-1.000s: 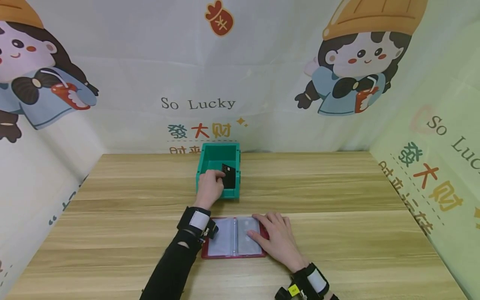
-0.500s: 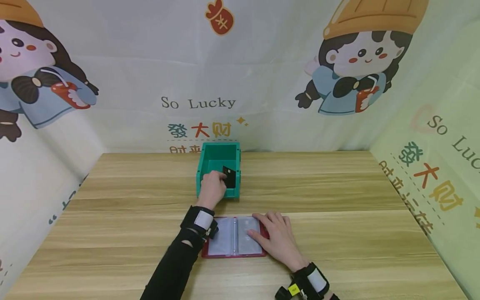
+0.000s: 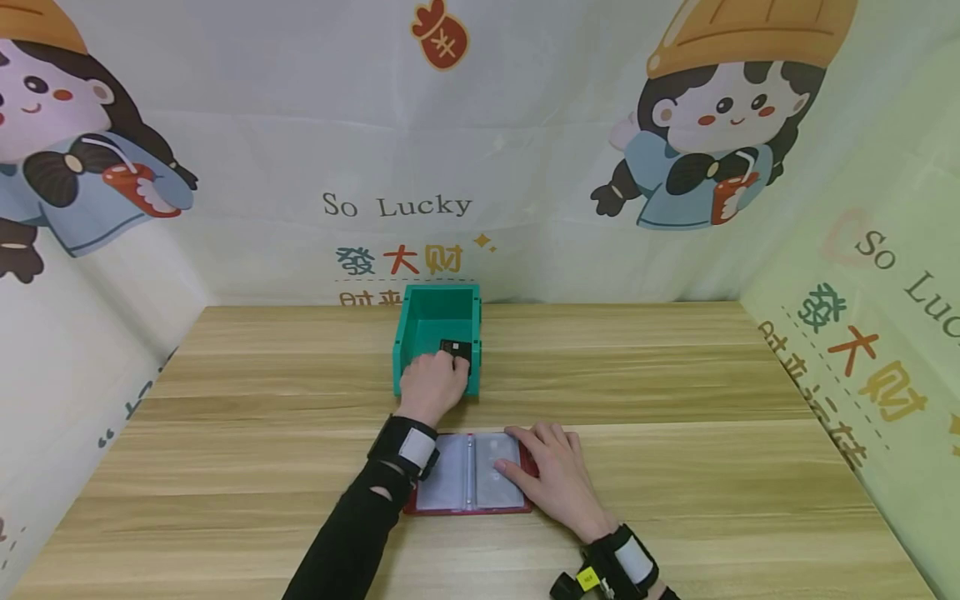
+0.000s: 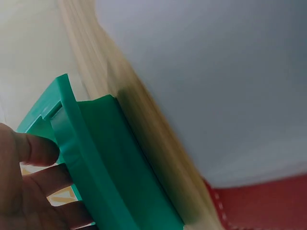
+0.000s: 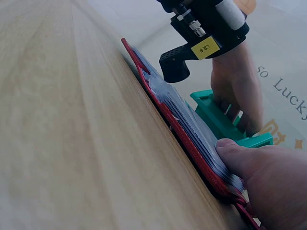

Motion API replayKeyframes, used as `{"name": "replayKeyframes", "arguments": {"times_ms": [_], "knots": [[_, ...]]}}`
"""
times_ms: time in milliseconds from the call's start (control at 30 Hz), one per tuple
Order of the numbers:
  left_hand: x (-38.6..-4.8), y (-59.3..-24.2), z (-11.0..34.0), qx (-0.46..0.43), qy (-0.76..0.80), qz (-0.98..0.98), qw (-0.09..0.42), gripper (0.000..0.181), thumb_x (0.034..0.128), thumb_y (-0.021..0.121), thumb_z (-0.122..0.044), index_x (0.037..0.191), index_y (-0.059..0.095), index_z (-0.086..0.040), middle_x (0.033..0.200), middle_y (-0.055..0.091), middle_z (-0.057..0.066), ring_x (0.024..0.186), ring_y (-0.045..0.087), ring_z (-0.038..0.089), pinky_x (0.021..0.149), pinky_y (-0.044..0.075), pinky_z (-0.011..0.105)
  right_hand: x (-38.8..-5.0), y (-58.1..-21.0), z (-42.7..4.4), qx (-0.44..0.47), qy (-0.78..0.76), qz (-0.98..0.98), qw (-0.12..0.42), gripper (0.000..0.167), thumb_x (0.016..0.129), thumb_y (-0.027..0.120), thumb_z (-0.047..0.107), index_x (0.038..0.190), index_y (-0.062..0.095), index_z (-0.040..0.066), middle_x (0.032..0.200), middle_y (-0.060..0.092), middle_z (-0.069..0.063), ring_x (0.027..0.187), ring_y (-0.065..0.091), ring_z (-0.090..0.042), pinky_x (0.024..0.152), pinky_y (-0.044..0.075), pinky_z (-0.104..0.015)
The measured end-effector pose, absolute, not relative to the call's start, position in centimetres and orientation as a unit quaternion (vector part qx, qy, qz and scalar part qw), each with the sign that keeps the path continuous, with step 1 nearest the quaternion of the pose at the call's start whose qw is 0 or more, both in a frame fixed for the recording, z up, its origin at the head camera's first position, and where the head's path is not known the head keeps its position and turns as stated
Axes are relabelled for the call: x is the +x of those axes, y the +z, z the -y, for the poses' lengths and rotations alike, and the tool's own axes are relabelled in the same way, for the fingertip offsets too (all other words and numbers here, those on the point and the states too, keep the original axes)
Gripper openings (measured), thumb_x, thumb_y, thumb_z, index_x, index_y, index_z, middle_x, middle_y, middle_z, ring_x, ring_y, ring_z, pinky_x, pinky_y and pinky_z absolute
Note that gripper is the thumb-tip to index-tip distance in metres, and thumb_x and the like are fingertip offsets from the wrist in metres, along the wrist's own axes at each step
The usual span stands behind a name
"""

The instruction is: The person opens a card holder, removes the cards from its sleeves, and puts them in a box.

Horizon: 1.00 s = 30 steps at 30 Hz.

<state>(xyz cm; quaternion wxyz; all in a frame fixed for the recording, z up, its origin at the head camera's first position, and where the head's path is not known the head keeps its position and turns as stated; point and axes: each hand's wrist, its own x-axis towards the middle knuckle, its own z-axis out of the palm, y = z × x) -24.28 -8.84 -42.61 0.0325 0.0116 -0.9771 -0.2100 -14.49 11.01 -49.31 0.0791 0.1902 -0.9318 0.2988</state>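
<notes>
My left hand (image 3: 432, 385) reaches over the near wall of a green plastic box (image 3: 400, 350), fingers bent down inside. A small black card (image 3: 455, 347) shows past the knuckles; the hand covers the rest, and I cannot tell whether the fingers pinch it. In the left wrist view the thumb and fingers (image 4: 41, 151) dip past the box rim, with the card hidden. My right hand (image 3: 558, 483) rests on the right side of an open red card album (image 3: 468, 512), its thumb (image 5: 235, 153) on the clear sleeve pages (image 5: 196, 129).
The album lies flat on the wood-grain table (image 3: 675, 400), nearer me than the box. The box stands by the table's back edge, before a printed cloth backdrop (image 3: 525, 150). My left forearm (image 3: 345, 533) passes beside the album's left cover.
My left hand has shifted slightly right inside the box. The black card has turned and slid towards me, and more of it is covered. The right hand and album stay put.
</notes>
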Motion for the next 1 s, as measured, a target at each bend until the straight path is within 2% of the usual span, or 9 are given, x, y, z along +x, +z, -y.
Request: {"name": "replayKeyframes", "arguments": {"times_ms": [167, 300, 467, 533, 633, 733, 800, 867, 1000], "knots": [[-24.1, -42.7, 8.6, 0.019, -0.19, 0.981, 0.021, 0.049, 0.1095, 0.044, -0.032, 0.095, 0.077, 0.002, 0.108, 0.074, 0.028, 0.101, 0.07, 0.046, 0.089, 0.054, 0.057, -14.5, -49.3, -11.0, 0.191, 0.297, 0.932, 0.08, 0.045, 0.094, 0.077, 0.039, 0.129, 0.072, 0.012, 0.09, 0.053, 0.005, 0.09, 0.045, -0.015, 0.083, 0.028, -0.036], [-23.8, -42.8, 8.4, 0.016, -0.174, 0.984, 0.02, 0.053, 0.1109, 0.04, -0.034, 0.111, 0.077, 0.004, 0.115, 0.071, 0.03, 0.111, 0.065, 0.048, 0.097, 0.05, 0.059, -14.5, -49.4, -11.0, 0.192, 0.296, 0.932, 0.082, 0.045, 0.094, 0.077, 0.039, 0.129, 0.072, 0.012, 0.09, 0.054, 0.004, 0.09, 0.045, -0.015, 0.083, 0.028, -0.036], [-23.0, -42.9, 8.3, 0.005, -0.17, 0.985, 0.036, 0.055, 0.1119, 0.037, -0.033, 0.11, 0.077, 0.006, 0.119, 0.067, 0.034, 0.116, 0.06, 0.051, 0.1, 0.047, 0.06, -14.5, -49.4, -11.0, 0.191, 0.297, 0.932, 0.084, 0.045, 0.093, 0.077, 0.039, 0.129, 0.072, 0.012, 0.091, 0.055, 0.004, 0.09, 0.045, -0.015, 0.083, 0.027, -0.035], [-22.7, -42.9, 8.3, -0.003, -0.176, 0.983, 0.058, 0.053, 0.1117, 0.039, -0.03, 0.104, 0.077, 0.006, 0.119, 0.065, 0.033, 0.115, 0.058, 0.05, 0.099, 0.047, 0.059, -14.5, -49.5, -11.0, 0.19, 0.298, 0.932, 0.083, 0.045, 0.093, 0.077, 0.039, 0.129, 0.072, 0.012, 0.091, 0.055, 0.004, 0.089, 0.045, -0.015, 0.083, 0.027, -0.035], [-22.1, -42.8, 8.3, -0.023, -0.188, 0.975, 0.119, 0.042, 0.1095, 0.045, -0.021, 0.1, 0.075, 0.007, 0.118, 0.064, 0.031, 0.11, 0.058, 0.047, 0.095, 0.049, 0.057, -14.5, -49.5, -10.9, 0.189, 0.297, 0.932, 0.083, 0.045, 0.093, 0.078, 0.039, 0.129, 0.073, 0.011, 0.09, 0.055, 0.004, 0.089, 0.045, -0.015, 0.083, 0.027, -0.036], [-21.1, -42.5, 8.4, -0.046, -0.214, 0.961, 0.171, 0.031, 0.1057, 0.052, -0.014, 0.109, 0.073, 0.008, 0.118, 0.064, 0.029, 0.107, 0.059, 0.045, 0.091, 0.052, 0.055, -14.4, -49.5, -10.9, 0.188, 0.299, 0.932, 0.081, 0.045, 0.093, 0.078, 0.039, 0.129, 0.072, 0.011, 0.091, 0.055, 0.004, 0.089, 0.045, -0.015, 0.083, 0.027, -0.036], [-20.2, -42.3, 8.4, -0.058, -0.237, 0.952, 0.184, 0.028, 0.1031, 0.054, -0.01, 0.115, 0.072, 0.009, 0.118, 0.065, 0.028, 0.106, 0.06, 0.044, 0.09, 0.053, 0.053, -14.4, -49.4, -10.9, 0.188, 0.3, 0.932, 0.079, 0.046, 0.093, 0.078, 0.039, 0.129, 0.072, 0.011, 0.091, 0.056, 0.003, 0.09, 0.045, -0.015, 0.083, 0.027, -0.036], [-19.1, -42.0, 8.5, -0.071, -0.273, 0.944, 0.171, 0.025, 0.1012, 0.056, -0.007, 0.116, 0.071, 0.007, 0.113, 0.067, 0.025, 0.103, 0.062, 0.041, 0.088, 0.053, 0.05, -14.4, -49.4, -10.9, 0.188, 0.3, 0.932, 0.079, 0.046, 0.094, 0.077, 0.039, 0.129, 0.072, 0.011, 0.092, 0.056, 0.003, 0.09, 0.045, -0.015, 0.083, 0.028, -0.036], [-17.2, -42.0, 8.6, -0.099, -0.343, 0.931, 0.081, 0.015, 0.1007, 0.06, -0.004, 0.106, 0.072, 0.003, 0.089, 0.069, 0.012, 0.079, 0.062, 0.023, 0.07, 0.053, 0.035, -14.4, -49.3, -10.9, 0.187, 0.296, 0.933, 0.083, 0.046, 0.093, 0.078, 0.039, 0.129, 0.072, 0.011, 0.093, 0.057, 0.002, 0.09, 0.046, -0.016, 0.083, 0.028, -0.036]]}}
